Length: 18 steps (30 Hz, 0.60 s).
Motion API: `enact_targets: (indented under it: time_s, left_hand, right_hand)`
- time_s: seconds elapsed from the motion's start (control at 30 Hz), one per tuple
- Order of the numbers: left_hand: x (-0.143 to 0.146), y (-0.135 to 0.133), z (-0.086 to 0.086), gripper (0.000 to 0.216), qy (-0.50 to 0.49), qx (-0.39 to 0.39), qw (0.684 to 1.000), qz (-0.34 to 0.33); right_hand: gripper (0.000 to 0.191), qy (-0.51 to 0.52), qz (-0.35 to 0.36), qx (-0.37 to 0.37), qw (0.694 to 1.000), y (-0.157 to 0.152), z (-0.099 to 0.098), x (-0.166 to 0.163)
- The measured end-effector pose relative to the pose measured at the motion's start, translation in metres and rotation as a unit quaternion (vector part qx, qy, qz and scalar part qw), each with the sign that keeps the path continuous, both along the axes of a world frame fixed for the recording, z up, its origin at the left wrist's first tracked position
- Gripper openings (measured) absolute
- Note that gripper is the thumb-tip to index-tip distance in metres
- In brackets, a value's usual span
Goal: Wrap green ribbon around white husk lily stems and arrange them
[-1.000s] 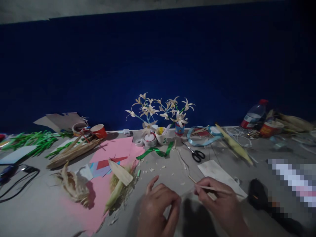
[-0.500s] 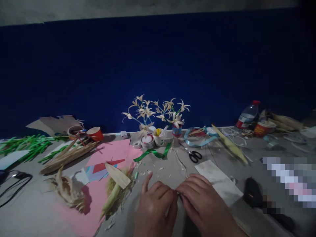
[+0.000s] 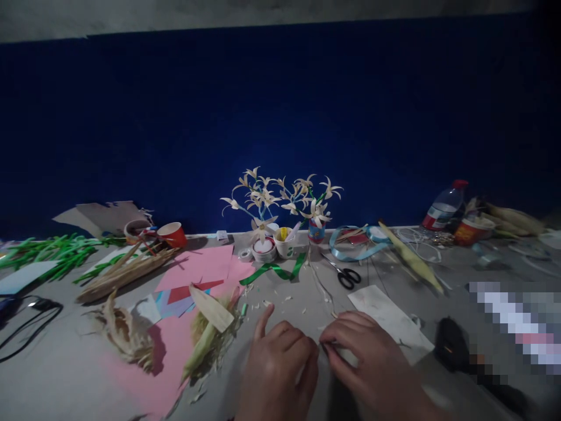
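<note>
My left hand [image 3: 276, 365] and my right hand [image 3: 372, 359] meet at the near edge of the grey table [image 3: 65, 362], fingertips pinched together over something small that I cannot make out. The left index finger sticks out towards the table's middle. A pale sheet [image 3: 390, 318] lies just beyond my right hand. A corn husk bundle [image 3: 210, 333] rests on pink paper [image 3: 175, 351] to the left of my left hand.
Husk flowers [image 3: 284, 199] stand in small cups at the back. Black scissors [image 3: 348, 276], green ribbon [image 3: 274, 270], blue ribbon [image 3: 355, 242], a red cup [image 3: 172, 234], a water bottle [image 3: 445, 207], a glue gun [image 3: 456, 351] and black cables [image 3: 26, 321] lie around.
A second ago my right hand held a thin stick apart from the left. The hands have since come together and the stick is out of sight.
</note>
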<state>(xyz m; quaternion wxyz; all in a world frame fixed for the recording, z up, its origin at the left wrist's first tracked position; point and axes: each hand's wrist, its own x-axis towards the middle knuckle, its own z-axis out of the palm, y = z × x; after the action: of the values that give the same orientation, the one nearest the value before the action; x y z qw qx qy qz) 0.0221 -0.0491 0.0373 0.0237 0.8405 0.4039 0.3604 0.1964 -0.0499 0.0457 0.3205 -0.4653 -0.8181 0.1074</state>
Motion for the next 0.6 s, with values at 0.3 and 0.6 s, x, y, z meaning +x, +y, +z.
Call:
enact_targets:
  time_s: [0.3, 0.6]
  left_hand:
    - [-0.006, -0.002, -0.005, 0.021, 0.007, -0.040, 0.999, -0.013]
    - [-0.015, -0.001, -0.022, 0.019, -0.143, -0.237, 0.961, -0.019]
  right_hand:
    - [0.014, -0.032, -0.007, -0.005, 0.999, 0.001, -0.006, 0.016]
    - [0.026, 0.012, -0.270, 0.005, 0.963, 0.015, -0.039, 0.092]
